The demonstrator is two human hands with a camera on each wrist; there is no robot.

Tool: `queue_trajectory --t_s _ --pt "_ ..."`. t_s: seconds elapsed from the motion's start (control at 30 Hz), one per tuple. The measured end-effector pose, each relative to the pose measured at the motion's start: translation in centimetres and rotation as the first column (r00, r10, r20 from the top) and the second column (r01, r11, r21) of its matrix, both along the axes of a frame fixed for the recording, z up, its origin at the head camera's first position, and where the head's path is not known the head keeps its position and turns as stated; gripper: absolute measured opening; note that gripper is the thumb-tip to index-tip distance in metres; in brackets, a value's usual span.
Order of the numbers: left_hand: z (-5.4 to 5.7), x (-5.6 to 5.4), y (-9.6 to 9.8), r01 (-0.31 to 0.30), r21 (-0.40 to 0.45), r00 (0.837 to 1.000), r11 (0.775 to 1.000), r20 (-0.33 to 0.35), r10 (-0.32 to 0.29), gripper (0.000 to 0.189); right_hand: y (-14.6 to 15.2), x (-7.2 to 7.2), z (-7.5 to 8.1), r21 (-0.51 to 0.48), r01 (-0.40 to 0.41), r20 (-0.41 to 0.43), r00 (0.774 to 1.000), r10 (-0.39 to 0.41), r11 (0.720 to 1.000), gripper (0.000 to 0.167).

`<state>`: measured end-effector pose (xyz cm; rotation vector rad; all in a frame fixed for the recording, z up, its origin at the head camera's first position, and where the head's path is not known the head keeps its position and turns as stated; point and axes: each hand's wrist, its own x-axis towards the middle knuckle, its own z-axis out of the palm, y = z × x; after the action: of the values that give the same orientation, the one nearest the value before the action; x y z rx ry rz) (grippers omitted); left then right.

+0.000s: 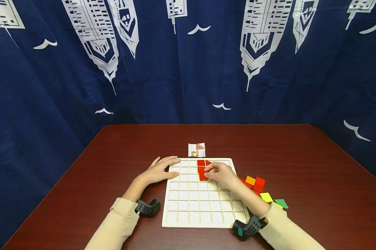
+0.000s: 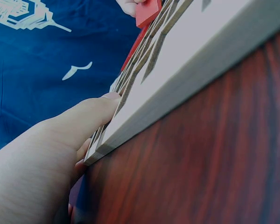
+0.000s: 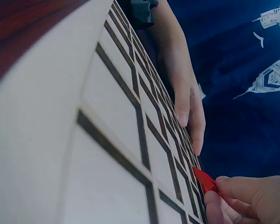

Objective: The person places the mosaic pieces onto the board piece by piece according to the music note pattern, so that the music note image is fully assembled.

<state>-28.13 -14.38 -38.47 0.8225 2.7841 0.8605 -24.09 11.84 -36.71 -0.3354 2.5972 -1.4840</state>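
Observation:
A white board (image 1: 188,207) with a grid of square recesses lies on the table. My left hand (image 1: 161,170) rests at its upper left corner, fingers spread; the left wrist view shows the thumb (image 2: 95,112) on the grid and other fingers partly hidden beyond the edge. Over the board's upper middle, my right hand (image 1: 220,174) pinches a red tile (image 3: 206,181) between thumb and fingertips. In the left wrist view this red tile (image 2: 148,12) appears tilted above the grid. Other red tiles (image 1: 201,162) sit in the top rows, partly covered by the right hand.
A small printed card (image 1: 196,150) with a coloured grid pattern lies behind the board. Right of the board, partly under my right forearm, are loose red tiles (image 1: 259,184), an orange tile (image 1: 250,180), yellow tiles (image 1: 266,197) and a green piece (image 1: 281,203). A blue curtain (image 1: 163,83) hangs behind the table.

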Motion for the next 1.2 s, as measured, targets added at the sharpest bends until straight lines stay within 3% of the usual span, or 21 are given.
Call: queue_trajectory --t_s 0.23,0.9,1.2 --pt "0.0 0.0 0.0 0.010 0.007 1.000 1.000 0.001 -0.010 0.058 0.0 0.0 -0.1 -0.006 -0.001 -0.013 1.000 0.001 1.000 0.014" --pt "0.0 0.0 0.1 0.017 0.004 1.000 1.000 -0.008 -0.017 0.058 -1.0 0.4 -1.2 0.112 0.104 -0.148 0.985 -0.087 0.988 0.004" --pt "0.1 0.0 0.0 0.008 0.001 1.000 1.000 0.002 -0.008 0.058 -1.1 0.6 -0.9 0.135 0.097 -0.182 0.981 -0.071 0.986 0.004"
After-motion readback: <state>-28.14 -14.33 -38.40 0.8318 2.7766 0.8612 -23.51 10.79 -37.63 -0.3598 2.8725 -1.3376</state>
